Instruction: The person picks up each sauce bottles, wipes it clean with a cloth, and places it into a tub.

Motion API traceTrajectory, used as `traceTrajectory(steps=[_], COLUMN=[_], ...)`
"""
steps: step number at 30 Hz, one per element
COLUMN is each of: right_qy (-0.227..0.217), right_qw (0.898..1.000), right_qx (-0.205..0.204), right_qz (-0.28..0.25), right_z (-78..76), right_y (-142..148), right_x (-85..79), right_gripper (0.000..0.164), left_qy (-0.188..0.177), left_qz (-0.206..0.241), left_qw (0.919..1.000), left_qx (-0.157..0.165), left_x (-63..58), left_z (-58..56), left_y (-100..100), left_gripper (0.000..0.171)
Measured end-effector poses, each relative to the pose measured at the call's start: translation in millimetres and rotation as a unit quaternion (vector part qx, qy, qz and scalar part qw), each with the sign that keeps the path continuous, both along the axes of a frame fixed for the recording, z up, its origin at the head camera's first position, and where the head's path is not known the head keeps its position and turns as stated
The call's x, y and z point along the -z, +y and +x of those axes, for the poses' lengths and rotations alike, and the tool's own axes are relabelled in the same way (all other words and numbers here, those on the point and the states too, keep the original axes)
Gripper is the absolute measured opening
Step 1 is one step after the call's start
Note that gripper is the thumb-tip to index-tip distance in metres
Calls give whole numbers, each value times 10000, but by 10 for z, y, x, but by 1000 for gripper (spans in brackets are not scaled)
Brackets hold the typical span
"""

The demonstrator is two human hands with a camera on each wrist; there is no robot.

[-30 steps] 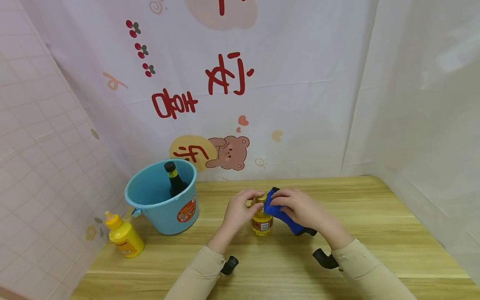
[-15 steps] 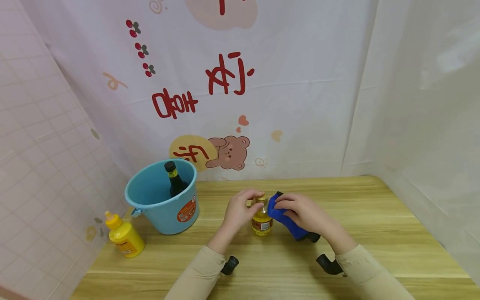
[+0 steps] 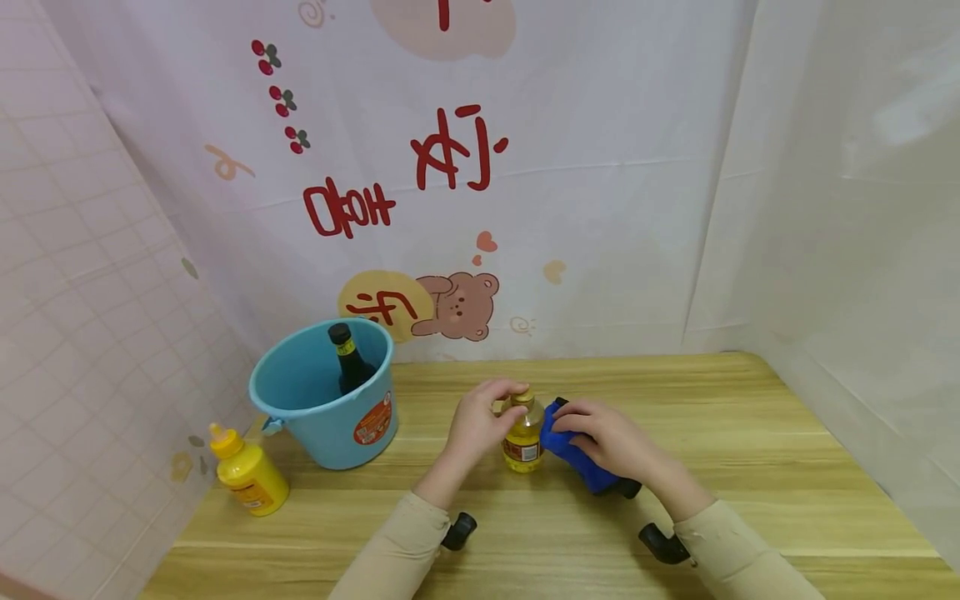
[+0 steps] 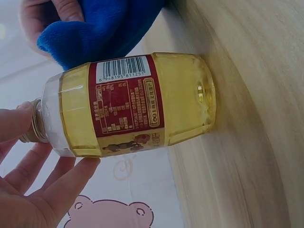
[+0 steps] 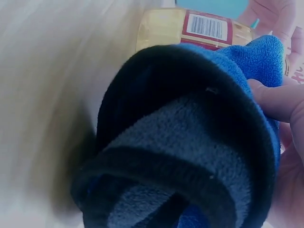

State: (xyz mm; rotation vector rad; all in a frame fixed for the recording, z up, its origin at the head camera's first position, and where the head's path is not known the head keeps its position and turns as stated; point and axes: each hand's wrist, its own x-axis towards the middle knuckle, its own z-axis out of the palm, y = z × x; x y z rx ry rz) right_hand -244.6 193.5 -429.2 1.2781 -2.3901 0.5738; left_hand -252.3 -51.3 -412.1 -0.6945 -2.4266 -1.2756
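A small bottle of yellow cooking oil [image 3: 522, 439] stands upright on the wooden table, its red label and barcode turned toward the left wrist view. My left hand [image 3: 480, 419] grips it by the cap and neck, with fingers also against its shoulder. In my right hand [image 3: 611, 435] is a folded blue cloth [image 3: 581, 462] with black edging, pinched between thumb and fingers. The cloth [image 4: 102, 31] lies close beside the bottle's right side; whether they touch I cannot tell. Grey lining shows inside the folds in the right wrist view.
A light blue bucket [image 3: 315, 429] stands at the back left with a dark, black-capped bottle [image 3: 351, 360] leaning inside. Left of it is a yellow squeeze bottle [image 3: 253, 477]. A printed white curtain [image 3: 615, 208] hangs behind the wooden table [image 3: 765, 467].
My right hand and the cloth have shifted slightly down and to the right along the bottle, uncovering more of its upper part. My left hand keeps its hold on the cap and neck.
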Motion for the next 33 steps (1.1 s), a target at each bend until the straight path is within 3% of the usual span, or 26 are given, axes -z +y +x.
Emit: traceTrajectory(steps=[10,22,33], right_qy=[-117,-410,-455], right_qw=[9999,9960,9902], right_qx=[51,116,145], right_qz=[57,788,1314], right_z=[15,18,16], right_y=[13,-47,-146], right_x=[59,192,226], right_gripper=[32,32,26], left_qy=[128,341,256], left_qz=[-135,-392,-367], left_qw=[9998,9971,9967], left_qx=[-111,-562,-679], left_x=[-3,-9,-15], left_z=[13,49,70], left_y=[29,89,107], left_gripper=[25,26,25])
